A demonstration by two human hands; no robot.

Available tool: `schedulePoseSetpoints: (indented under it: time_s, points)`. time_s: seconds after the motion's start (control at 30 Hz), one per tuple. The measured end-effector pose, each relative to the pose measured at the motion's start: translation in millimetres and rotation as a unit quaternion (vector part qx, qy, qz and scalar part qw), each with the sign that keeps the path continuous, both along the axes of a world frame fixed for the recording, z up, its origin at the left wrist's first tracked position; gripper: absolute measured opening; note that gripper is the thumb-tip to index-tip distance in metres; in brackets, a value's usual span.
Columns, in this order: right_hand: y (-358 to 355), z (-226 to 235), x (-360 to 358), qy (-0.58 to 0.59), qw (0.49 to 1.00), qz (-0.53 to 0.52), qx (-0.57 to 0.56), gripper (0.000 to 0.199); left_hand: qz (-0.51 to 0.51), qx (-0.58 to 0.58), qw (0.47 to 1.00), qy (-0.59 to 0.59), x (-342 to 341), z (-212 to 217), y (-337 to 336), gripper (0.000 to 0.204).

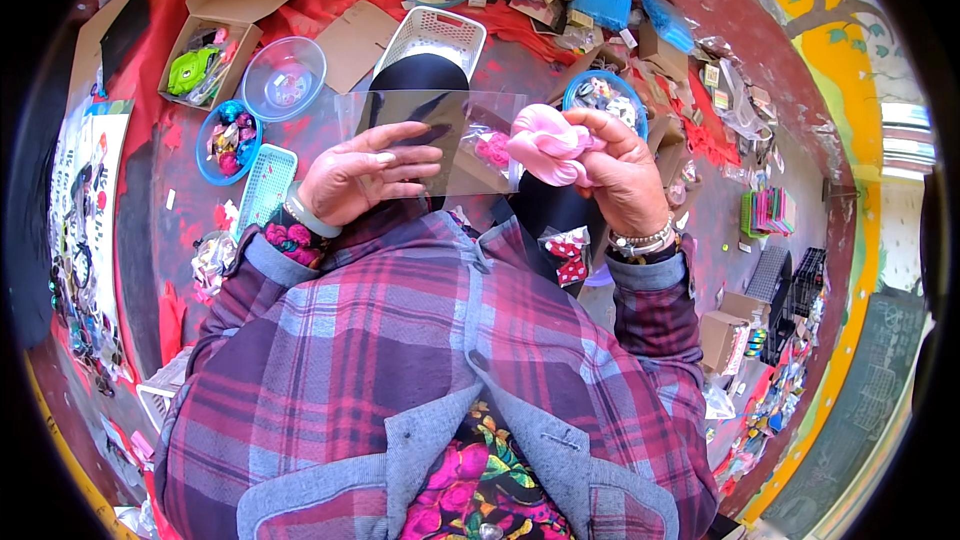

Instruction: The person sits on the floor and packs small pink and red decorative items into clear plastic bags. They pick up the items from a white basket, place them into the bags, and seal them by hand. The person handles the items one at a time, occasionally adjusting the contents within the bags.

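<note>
My right hand is closed on a glossy pink satin scrunchie, pinched between thumb and fingers at its right side. My left hand has its fingers stretched out and apart, over a flat clear plastic bag. Whether the fingers touch the bag or reach into it I cannot tell. The bag spreads across my dark-clad knee, with its right end close to the scrunchie. Beyond it shows a small packet with a bright pink item. Below my right hand lies a clear packet with a red, white-dotted bow.
At the left are a clear basin, a blue bowl of shiny coloured pieces, a turquoise basket and an open carton. A white basket stands ahead. To the right are another blue-rimmed bowl and pink-and-green racks.
</note>
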State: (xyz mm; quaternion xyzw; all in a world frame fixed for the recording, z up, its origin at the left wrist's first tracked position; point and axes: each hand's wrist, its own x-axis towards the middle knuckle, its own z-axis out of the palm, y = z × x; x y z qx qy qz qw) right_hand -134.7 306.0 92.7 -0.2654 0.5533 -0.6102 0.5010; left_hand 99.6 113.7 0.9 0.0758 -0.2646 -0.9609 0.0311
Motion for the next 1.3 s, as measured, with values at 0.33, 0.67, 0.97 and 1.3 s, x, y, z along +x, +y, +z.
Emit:
schedulePoseSetpoints:
  time_s: [0.33,0.67,0.97,1.3]
  points:
    - [-11.2,1.4,30.4,0.004,0.998,0.025,0.051,0.019,0.001,-0.031,0.998,-0.046,-14.7,3.0,17.2,0.048]
    - [-38.6,-30.8,73.5,0.443,0.893,0.055,-0.056,0.019,0.008,-0.064,0.998,0.003,-31.9,5.3,37.7,0.044]
    - [-30.9,-30.6,52.1,0.065,0.996,0.017,0.06,0.014,0.065,-0.023,0.997,-0.029,-29.0,1.2,34.1,0.036]
    - [-14.5,-1.8,20.2,0.075,0.994,-0.034,0.071,0.016,0.08,-0.013,0.995,0.061,-28.9,-11.8,27.4,0.042]
